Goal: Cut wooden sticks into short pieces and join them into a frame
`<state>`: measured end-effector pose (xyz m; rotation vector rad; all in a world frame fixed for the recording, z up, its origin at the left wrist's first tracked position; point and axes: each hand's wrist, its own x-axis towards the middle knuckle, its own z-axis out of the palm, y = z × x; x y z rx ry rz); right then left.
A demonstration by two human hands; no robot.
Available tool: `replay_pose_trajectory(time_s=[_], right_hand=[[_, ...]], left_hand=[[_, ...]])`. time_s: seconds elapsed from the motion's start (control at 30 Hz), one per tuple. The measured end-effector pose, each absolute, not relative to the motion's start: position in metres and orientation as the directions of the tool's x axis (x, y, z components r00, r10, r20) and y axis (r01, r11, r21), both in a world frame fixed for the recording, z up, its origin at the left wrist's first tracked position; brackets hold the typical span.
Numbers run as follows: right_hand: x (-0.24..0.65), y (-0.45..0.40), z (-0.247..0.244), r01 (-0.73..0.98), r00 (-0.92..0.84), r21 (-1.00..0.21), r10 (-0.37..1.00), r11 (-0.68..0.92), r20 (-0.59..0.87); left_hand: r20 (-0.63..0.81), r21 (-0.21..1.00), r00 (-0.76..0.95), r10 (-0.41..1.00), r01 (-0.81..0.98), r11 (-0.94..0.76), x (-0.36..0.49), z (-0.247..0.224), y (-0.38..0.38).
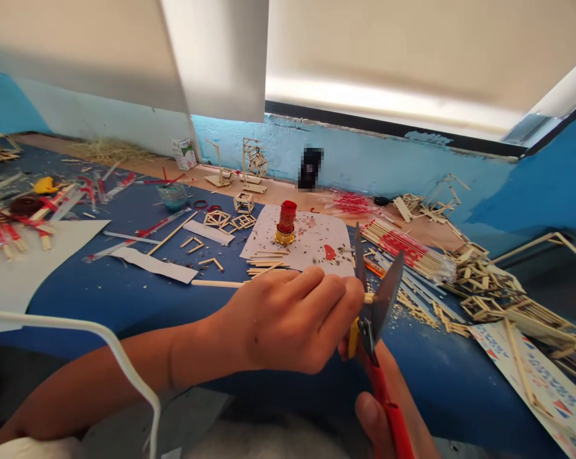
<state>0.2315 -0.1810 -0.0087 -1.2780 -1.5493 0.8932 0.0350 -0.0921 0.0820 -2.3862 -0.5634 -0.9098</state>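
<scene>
My left hand is closed in a pinch around a thin wooden stick; most of it is hidden by the fingers. The stick's tip shows past the fingertips, between the parted blades of the scissors. Red handles of these scissors rest in my right hand, its thumb beside them. A pale stick shows left of my left hand; whether it is the same piece I cannot tell. Behind my left hand, several cut sticks lie by a white sheet bearing a red candle in a gold holder.
Right of the scissors lie a red-and-white bag of sticks, cut bits and stick frames. A glass jar, paper strips and small stick frames are at left. A white cable crosses the front left.
</scene>
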Motion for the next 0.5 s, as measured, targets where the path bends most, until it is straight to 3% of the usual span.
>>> replay_pose_trajectory(time_s=[0.2,0.5], right_hand=[[0.234,-0.180,-0.002,0.415,0.008,-0.891,0.978,0.186,0.208],[0.226,-0.163,0.003,0.558,-0.008,-0.809,0.976,0.186,0.219]], left_hand=[[0.653,-0.390,0.745,0.140,0.489,-0.781,0.037,0.085,-0.088],[0.698,-0.420,0.706,0.119,0.539,-0.730,0.046,0.081,-0.079]])
